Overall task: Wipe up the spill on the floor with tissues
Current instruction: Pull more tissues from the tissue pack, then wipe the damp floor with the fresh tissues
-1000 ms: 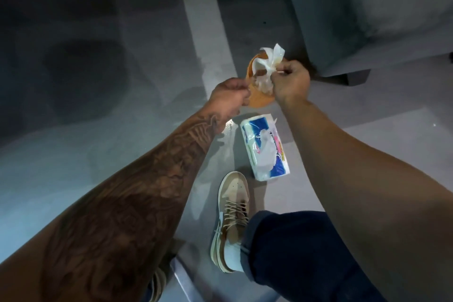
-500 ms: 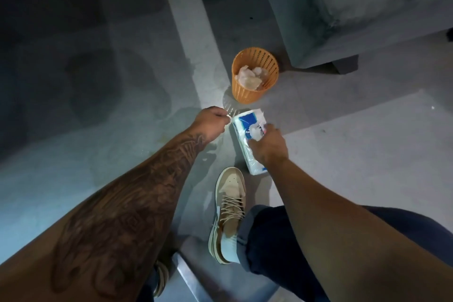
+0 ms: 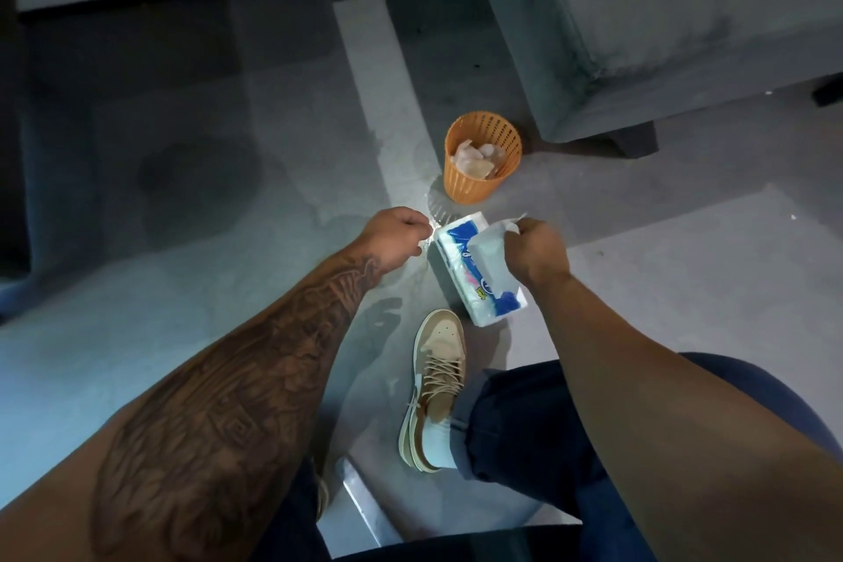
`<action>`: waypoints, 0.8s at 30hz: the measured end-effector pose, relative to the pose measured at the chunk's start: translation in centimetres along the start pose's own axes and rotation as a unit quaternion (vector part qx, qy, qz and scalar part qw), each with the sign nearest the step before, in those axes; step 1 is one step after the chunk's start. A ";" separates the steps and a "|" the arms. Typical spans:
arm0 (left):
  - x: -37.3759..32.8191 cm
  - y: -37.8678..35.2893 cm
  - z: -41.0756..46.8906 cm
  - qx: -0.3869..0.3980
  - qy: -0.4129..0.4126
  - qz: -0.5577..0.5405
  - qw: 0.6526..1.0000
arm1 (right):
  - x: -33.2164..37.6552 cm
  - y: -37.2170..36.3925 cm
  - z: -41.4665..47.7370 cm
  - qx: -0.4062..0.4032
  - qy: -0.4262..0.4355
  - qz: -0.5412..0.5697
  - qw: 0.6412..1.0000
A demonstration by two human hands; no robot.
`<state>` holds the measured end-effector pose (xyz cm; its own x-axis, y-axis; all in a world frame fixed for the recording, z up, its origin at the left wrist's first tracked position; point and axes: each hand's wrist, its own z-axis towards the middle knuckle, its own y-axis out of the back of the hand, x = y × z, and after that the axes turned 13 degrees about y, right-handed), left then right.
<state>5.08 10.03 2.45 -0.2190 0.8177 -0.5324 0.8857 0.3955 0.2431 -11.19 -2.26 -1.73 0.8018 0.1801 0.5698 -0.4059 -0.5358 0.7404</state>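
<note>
One floor: grey, with a paler stripe running away from the person; everything below is lying or standing on it.
Sofa: grey, standing far right and walling off that side behind the basket.
Spill: showing as dark patches far left, well apart from both hands; a wet gleam is also lying between the basket and the pack.
Shoe: tan, pointing its toe at the pack's near end, just short of it.
Tissue pack: blue and white, lying flat between the hands with its opening facing up; its long axis is running from far-left to near-right, the far end aiming at the basket.
Basket: orange, standing upright just beyond the pack and holding crumpled tissues.
Right hand: hanging over the pack's right edge, fingers and thumb pinching together on the sheet's top corner.
Left hand: fingers curling into a fist beside the pack's far corner; glare is hiding whether they are gripping anything, possibly the wrapper.
Tissue: one white sheet standing out of the opening, hiding part of the pack's top.
</note>
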 end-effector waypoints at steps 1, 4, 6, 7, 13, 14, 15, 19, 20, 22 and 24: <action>0.0 0.1 -0.2 0.002 -0.002 -0.002 1.000 | 0.3 0.3 -0.1 -0.004 0.005 -0.003 1.000; -0.1 0.4 -0.6 0.006 -0.003 0.004 1.000 | 0.9 1.2 -0.1 -0.006 0.016 -0.018 1.000; -0.1 0.6 -0.6 0.009 -0.002 0.010 1.000 | 1.4 1.7 0.0 0.006 0.021 -0.049 0.999; 0.0 0.7 -0.6 0.010 -0.002 0.012 1.000 | 1.7 1.9 -0.1 0.009 0.021 -0.060 0.998; 0.2 1.4 -0.9 0.017 0.007 0.017 1.000 | 4.1 2.8 -0.3 -0.046 0.021 -0.025 0.998; 0.3 1.5 -0.8 0.018 0.009 0.017 1.000 | 4.7 3.0 -0.4 -0.066 0.032 -0.011 0.997; 0.3 1.7 -0.7 0.017 0.010 0.015 1.000 | 5.4 3.4 -0.5 -0.083 0.043 0.007 0.996; 0.5 2.6 -0.4 0.019 0.028 -0.024 0.999 | 8.1 4.1 -0.3 -0.071 0.059 0.162 0.983; 0.7 2.8 -0.4 0.027 0.035 -0.047 0.998 | 8.7 4.1 -0.3 -0.061 0.057 0.215 0.973; 0.8 3.4 -0.4 0.051 0.061 -0.107 0.991 | 9.9 4.1 -0.4 -0.044 0.022 0.325 0.944; 0.9 4.0 -0.5 0.098 0.094 -0.193 0.972 | 10.4 3.9 -0.5 -0.023 -0.032 0.415 0.909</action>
<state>8.25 12.54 3.39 -0.6044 0.6937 -0.3917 0.7800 0.6153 -0.1140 -4.69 -2.13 7.25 0.2336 -0.3195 0.9184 -0.8993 -0.4300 0.0791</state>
